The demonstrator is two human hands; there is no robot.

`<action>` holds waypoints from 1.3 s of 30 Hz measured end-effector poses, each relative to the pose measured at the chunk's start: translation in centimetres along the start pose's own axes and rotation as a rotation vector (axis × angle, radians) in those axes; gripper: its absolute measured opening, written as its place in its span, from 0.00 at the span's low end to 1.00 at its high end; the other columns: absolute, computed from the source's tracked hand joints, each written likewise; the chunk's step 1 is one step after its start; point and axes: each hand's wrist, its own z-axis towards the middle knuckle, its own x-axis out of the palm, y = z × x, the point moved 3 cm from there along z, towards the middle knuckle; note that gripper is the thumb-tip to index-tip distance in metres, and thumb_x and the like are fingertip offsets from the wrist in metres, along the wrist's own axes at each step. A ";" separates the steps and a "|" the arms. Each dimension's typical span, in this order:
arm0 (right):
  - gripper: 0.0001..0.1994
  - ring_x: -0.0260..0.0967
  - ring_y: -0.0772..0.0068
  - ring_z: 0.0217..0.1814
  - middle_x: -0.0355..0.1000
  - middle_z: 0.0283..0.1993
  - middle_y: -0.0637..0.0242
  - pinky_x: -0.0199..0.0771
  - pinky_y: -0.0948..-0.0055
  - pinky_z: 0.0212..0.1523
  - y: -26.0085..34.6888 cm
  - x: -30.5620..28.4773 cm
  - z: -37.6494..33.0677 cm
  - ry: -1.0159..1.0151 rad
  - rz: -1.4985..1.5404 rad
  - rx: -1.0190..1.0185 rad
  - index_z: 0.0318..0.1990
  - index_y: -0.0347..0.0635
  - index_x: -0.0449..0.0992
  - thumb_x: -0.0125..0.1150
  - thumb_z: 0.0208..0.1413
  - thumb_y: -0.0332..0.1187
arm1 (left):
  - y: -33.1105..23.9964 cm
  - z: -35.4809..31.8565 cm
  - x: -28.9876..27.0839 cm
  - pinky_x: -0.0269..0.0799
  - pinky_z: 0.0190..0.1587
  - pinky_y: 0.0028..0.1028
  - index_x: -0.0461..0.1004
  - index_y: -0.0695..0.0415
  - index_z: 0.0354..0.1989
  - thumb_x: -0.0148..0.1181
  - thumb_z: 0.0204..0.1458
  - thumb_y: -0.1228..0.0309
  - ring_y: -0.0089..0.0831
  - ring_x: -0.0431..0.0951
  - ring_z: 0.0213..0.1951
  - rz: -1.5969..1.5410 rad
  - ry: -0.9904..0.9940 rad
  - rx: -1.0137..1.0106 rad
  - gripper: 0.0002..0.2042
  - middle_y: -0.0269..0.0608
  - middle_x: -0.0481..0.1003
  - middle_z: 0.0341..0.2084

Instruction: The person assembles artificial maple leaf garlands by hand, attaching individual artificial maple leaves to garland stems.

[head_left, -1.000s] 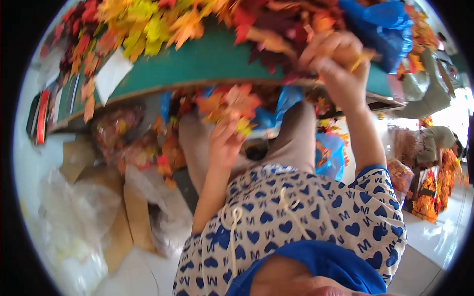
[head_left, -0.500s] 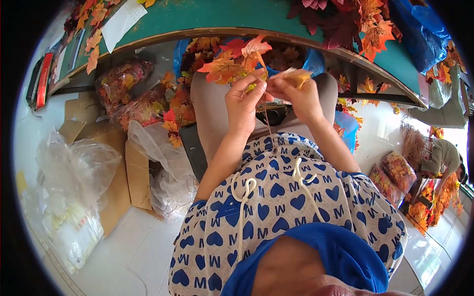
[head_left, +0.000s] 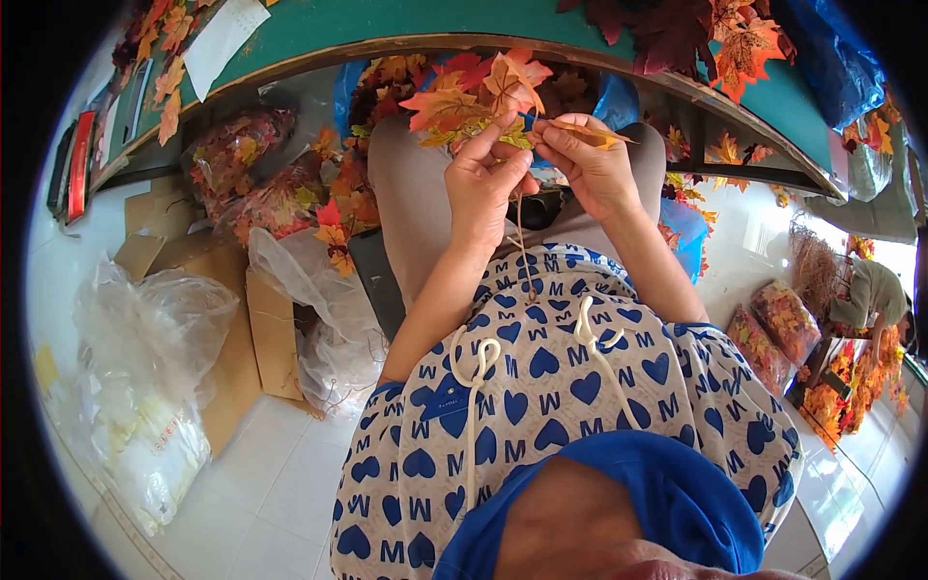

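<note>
My left hand [head_left: 480, 188] is closed around the stem of an artificial maple leaf spray [head_left: 447, 108], with orange, red and yellow-green leaves fanning out above the fingers. Below that hand the thin brown stem [head_left: 523, 246] hangs toward my patterned apron [head_left: 551, 387]. Thumb and fingers of my right hand [head_left: 599, 179] pinch a single orange-yellow artificial leaf [head_left: 601, 134], seen nearly edge-on. Its base is close to the spray's stem; whether the two are joined is hidden by the fingertips. Both hands are raised over my lap.
A green-topped table [head_left: 387, 39] curves across the far side, with dark red leaves [head_left: 657, 39] on it. Bagged leaves [head_left: 242, 145], a cardboard box [head_left: 275, 329] and clear plastic bags [head_left: 145, 387] are at left. Another person [head_left: 870, 295] bends among leaves at right.
The spray has shifted slightly right and up with my left hand. The leaf in my right hand has turned to lie flatter, pointing right.
</note>
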 end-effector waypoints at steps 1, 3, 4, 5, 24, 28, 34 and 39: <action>0.07 0.74 0.66 0.43 0.73 0.39 0.54 0.77 0.74 0.44 -0.1 -0.1 0.0 -0.002 0.000 0.001 0.38 0.33 0.70 0.59 0.51 0.20 | 0.1 0.1 -0.2 0.70 0.23 0.16 0.67 0.61 0.53 0.55 0.47 0.84 0.21 0.73 0.20 0.005 -0.001 0.000 0.22 0.33 0.72 0.23; 0.07 0.74 0.66 0.42 0.73 0.39 0.55 0.77 0.74 0.44 -0.1 -0.2 0.0 0.009 -0.031 -0.018 0.37 0.33 0.69 0.59 0.50 0.20 | 0.3 0.1 -0.3 0.70 0.23 0.17 0.68 0.61 0.53 0.55 0.47 0.84 0.21 0.73 0.20 0.008 -0.004 -0.002 0.22 0.33 0.71 0.23; 0.07 0.74 0.66 0.42 0.73 0.39 0.55 0.77 0.74 0.44 -0.1 -0.2 0.0 0.009 -0.031 -0.017 0.37 0.33 0.69 0.59 0.50 0.20 | 0.3 0.1 -0.2 0.70 0.23 0.16 0.68 0.61 0.53 0.55 0.47 0.84 0.21 0.73 0.20 0.000 -0.003 -0.003 0.22 0.33 0.71 0.23; 0.07 0.74 0.67 0.43 0.73 0.40 0.56 0.77 0.75 0.44 -0.2 -0.2 0.0 0.023 -0.055 -0.027 0.38 0.34 0.69 0.59 0.51 0.21 | 0.3 0.2 -0.3 0.70 0.23 0.16 0.68 0.61 0.53 0.55 0.47 0.84 0.21 0.73 0.19 -0.008 -0.003 -0.004 0.21 0.33 0.71 0.23; 0.12 0.73 0.74 0.36 0.73 0.35 0.62 0.77 0.75 0.39 -0.6 -0.1 0.0 0.035 -0.228 -0.068 0.41 0.34 0.70 0.62 0.49 0.22 | 0.8 0.6 -1.0 0.72 0.25 0.20 0.67 0.65 0.52 0.55 0.48 0.85 0.24 0.74 0.24 0.146 0.044 0.074 0.19 0.39 0.73 0.27; 0.12 0.72 0.76 0.36 0.74 0.35 0.63 0.75 0.78 0.40 -1.2 -0.2 0.1 0.040 -0.266 -0.082 0.41 0.34 0.70 0.62 0.49 0.21 | 1.6 0.9 -1.4 0.71 0.24 0.21 0.69 0.66 0.48 0.56 0.48 0.85 0.26 0.74 0.22 0.078 0.033 0.069 0.16 0.41 0.73 0.26; 0.12 0.71 0.80 0.37 0.73 0.37 0.65 0.70 0.82 0.41 -1.2 -0.6 0.6 0.089 -0.487 -0.142 0.41 0.35 0.71 0.61 0.48 0.21 | 2.3 1.2 -1.7 0.71 0.22 0.20 0.73 0.66 0.39 0.56 0.47 0.85 0.24 0.73 0.19 0.082 0.023 0.045 0.10 0.40 0.74 0.24; 0.11 0.70 0.80 0.38 0.74 0.38 0.66 0.71 0.81 0.41 -1.4 -0.6 0.8 0.080 -0.536 -0.214 0.39 0.35 0.73 0.63 0.47 0.21 | 2.6 1.8 -2.2 0.70 0.20 0.19 0.74 0.66 0.35 0.55 0.47 0.86 0.22 0.71 0.17 0.082 -0.003 0.073 0.08 0.38 0.74 0.23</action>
